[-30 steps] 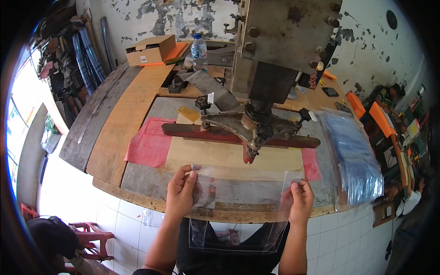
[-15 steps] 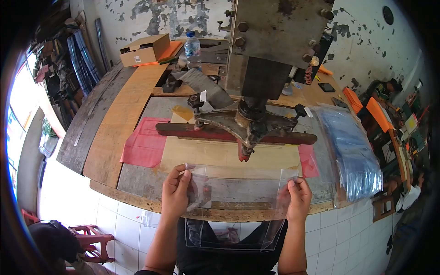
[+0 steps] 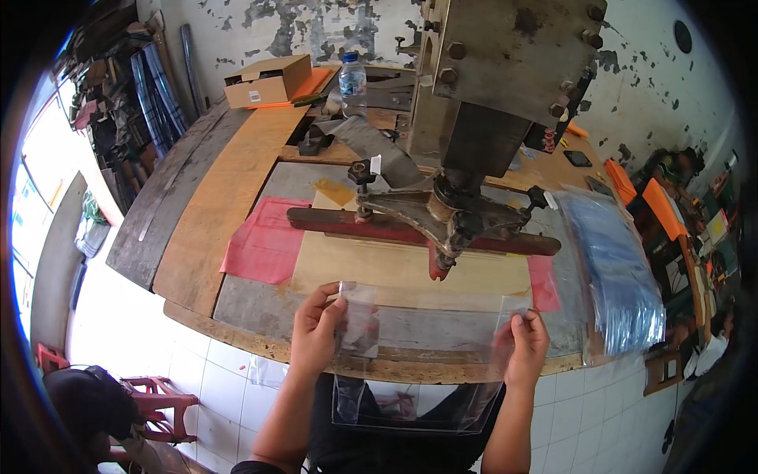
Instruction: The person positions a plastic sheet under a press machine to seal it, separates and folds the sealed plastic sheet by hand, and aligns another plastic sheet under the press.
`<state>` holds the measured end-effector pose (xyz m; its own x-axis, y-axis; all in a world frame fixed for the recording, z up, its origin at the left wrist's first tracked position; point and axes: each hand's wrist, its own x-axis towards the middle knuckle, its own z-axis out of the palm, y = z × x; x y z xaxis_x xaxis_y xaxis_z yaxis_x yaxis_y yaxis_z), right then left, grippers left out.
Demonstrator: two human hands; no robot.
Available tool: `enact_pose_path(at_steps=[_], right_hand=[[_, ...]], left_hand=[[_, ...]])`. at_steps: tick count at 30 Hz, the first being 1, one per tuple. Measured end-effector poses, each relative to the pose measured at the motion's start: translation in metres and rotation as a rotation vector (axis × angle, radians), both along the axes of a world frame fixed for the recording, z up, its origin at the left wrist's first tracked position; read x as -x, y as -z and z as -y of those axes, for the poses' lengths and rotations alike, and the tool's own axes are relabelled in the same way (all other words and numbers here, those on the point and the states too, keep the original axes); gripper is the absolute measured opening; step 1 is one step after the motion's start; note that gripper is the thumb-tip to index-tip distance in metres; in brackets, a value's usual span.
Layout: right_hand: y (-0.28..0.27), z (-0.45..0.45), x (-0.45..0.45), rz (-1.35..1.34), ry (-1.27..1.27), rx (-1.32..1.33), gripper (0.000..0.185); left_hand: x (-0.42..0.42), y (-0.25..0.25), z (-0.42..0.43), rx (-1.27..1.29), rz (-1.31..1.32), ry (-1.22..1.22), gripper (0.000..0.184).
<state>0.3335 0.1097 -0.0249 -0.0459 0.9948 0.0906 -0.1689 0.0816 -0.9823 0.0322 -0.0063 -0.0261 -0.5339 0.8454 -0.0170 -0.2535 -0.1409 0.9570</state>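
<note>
A clear plastic sheet, with folded strips along its two sides, hangs stretched between my hands over the table's front edge. My left hand pinches its upper left corner between thumb and fingers. On the other side, my right hand pinches the upper right corner. Just beyond the sheet lies a tan board on the grey work surface. Above that board stands a press machine with a long red-and-brown bar at its foot.
Pink cloth shows at the board's left. A stack of clear bluish plastic sheets lies at right. Toward the back are a cardboard box and a water bottle. Another person is at lower left, beside a red stool.
The whole view has shifted slightly, so things appear further right. Both hands keep their hold on the plastic sheet, nearly unchanged relative to the table.
</note>
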Motion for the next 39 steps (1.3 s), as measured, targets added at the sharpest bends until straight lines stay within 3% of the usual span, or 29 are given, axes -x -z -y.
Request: enact_pose_path(at_steps=[39], right_hand=[[0.003, -0.002, -0.001, 0.007, -0.011, -0.033, 0.019]], left_hand=[[-0.005, -0.013, -0.001, -0.001, -0.077, 0.042, 0.028]])
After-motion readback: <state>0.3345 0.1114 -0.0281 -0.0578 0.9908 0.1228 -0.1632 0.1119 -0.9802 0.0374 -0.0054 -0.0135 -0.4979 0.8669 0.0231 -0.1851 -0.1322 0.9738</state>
